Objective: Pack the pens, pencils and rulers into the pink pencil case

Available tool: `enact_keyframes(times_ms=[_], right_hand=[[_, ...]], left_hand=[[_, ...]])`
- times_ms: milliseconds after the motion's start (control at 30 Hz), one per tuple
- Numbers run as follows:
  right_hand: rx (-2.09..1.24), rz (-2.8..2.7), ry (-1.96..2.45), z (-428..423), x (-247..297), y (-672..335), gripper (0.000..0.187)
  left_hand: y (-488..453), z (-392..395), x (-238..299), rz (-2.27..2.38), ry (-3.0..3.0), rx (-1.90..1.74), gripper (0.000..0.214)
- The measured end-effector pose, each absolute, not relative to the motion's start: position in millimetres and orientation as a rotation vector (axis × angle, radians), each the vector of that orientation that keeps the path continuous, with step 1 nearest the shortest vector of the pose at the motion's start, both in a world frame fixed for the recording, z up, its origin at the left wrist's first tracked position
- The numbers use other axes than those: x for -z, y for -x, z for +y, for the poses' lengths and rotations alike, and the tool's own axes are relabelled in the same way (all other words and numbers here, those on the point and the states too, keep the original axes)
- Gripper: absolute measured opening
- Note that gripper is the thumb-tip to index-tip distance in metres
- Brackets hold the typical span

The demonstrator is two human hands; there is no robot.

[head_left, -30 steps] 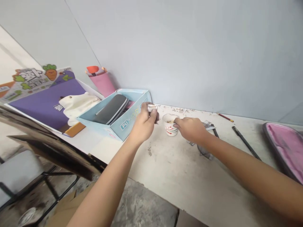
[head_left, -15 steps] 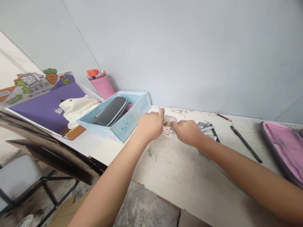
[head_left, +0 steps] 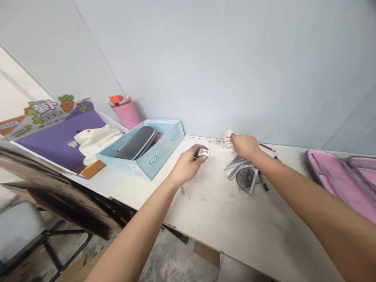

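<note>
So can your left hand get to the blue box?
Probably yes: your left hand is right beside the blue box, and nothing stands between them, though it's holding a small silver thing.

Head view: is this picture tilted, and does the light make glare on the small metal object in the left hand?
In the head view, the scene is tilted, so the table edge runs diagonally; the light is soft, with a small bright glare on the metal object in the left hand, whose details are blurred.
</note>
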State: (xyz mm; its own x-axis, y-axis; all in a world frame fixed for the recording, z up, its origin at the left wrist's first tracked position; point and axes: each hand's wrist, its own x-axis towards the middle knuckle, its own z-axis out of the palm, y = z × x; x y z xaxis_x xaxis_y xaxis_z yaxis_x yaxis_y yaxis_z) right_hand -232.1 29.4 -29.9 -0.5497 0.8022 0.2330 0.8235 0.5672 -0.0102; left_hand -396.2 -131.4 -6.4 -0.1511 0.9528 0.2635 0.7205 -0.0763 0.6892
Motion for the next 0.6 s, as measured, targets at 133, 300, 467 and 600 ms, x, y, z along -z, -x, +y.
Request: enact_keyframes(times_ms=[133,300,467,600], right_hand=[[-0.012,-2.507,1.272,22,25,213,0.034],[-0.428,-2.426,0.812,-3,18,163,0.024],[-0.426,-2.299,0.882,-6,22,86,0.024],[-0.244,-2.233,1.105,7,27,7,0.023]], left_hand=[[378,-124,7,1.857,-1.834,-1.044,0.025],[331,-92,12,1.747,-1.864,-1.037,0.025],[249,-44,25,1.478,-1.822,-1.110,0.027],[167,-4,38,1.270,-1.873,-1.057,0.032]])
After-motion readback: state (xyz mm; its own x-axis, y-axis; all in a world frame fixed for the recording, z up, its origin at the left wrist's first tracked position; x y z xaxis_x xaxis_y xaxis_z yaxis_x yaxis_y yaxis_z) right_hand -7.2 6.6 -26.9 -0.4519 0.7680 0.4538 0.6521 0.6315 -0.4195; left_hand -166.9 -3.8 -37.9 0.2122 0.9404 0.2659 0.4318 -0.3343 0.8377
